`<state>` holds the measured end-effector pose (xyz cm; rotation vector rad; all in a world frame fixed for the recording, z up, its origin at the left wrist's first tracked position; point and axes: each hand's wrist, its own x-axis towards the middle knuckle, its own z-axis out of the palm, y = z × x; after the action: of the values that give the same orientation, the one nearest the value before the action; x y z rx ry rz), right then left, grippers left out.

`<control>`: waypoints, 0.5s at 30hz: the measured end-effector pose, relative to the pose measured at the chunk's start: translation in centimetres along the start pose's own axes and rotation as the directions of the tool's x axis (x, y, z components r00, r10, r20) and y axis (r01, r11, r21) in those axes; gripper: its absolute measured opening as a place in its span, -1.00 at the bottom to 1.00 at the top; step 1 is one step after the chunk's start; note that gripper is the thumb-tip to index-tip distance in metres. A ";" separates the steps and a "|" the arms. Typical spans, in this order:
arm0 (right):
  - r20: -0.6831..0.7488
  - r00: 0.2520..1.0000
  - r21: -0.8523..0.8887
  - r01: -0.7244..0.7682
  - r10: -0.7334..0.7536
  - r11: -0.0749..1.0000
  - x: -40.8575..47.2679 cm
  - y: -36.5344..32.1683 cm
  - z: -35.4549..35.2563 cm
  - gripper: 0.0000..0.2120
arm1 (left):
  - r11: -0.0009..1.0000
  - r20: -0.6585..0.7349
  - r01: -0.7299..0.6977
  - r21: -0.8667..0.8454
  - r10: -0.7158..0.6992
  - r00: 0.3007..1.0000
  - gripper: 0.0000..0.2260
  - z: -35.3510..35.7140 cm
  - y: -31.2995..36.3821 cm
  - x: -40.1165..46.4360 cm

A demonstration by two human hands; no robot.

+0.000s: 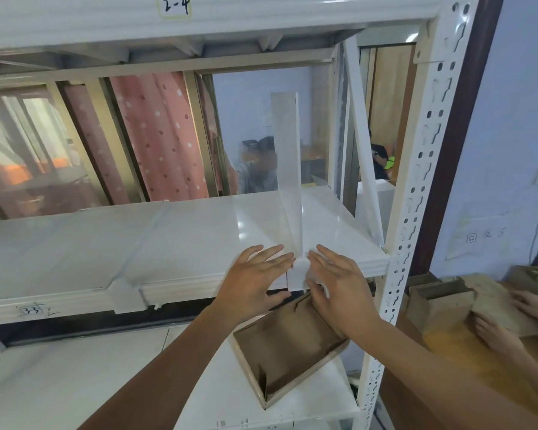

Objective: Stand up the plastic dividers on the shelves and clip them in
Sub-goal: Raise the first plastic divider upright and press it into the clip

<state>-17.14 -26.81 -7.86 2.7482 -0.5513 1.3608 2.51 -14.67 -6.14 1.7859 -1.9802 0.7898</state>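
A clear plastic divider (pixel 288 156) stands upright on the white shelf (pixel 180 237), near its right end. Its white front clip (pixel 297 273) sits over the shelf's front edge. My left hand (pixel 255 277) and my right hand (pixel 333 280) flank that clip, fingers spread and flat, palms pressed toward the clip from either side. Neither hand closes around anything. A second divider (pixel 146 243) lies flat across the shelf further left, with its own white clip (pixel 126 296) on the front edge.
An open cardboard box (pixel 288 346) rests on the lower shelf under my hands. The perforated white upright post (pixel 416 181) stands right of the divider. At the far right another person's hands (pixel 510 318) hold cardboard boxes on a table.
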 end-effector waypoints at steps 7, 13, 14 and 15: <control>-0.027 0.999 -0.023 0.024 -0.025 0.999 0.2 -0.6 -0.2 -0.58 | 0.998 0.037 -0.025 0.049 0.023 0.999 -0.47 -0.7 -0.5 0.1; -0.002 1.000 0.002 0.016 -0.016 1.000 0.2 -0.8 0.0 -0.57 | 1.000 0.107 -0.002 -0.002 0.002 0.994 -0.45 -1.1 -1.1 -0.1; -0.002 1.000 0.000 0.018 -0.018 1.000 0.2 -0.9 0.0 -0.56 | 1.000 0.114 -0.006 -0.005 0.007 0.993 -0.45 -1.3 -1.2 -0.1; -0.005 1.000 -0.004 0.021 -0.021 1.000 0.3 -0.9 0.1 -0.55 | 1.000 0.117 -0.015 -0.007 0.016 0.993 -0.45 -1.4 -1.3 0.0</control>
<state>-16.63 -26.06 -7.60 2.7389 -0.5233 1.3596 3.67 -13.81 -4.81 1.8540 -2.0698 0.6978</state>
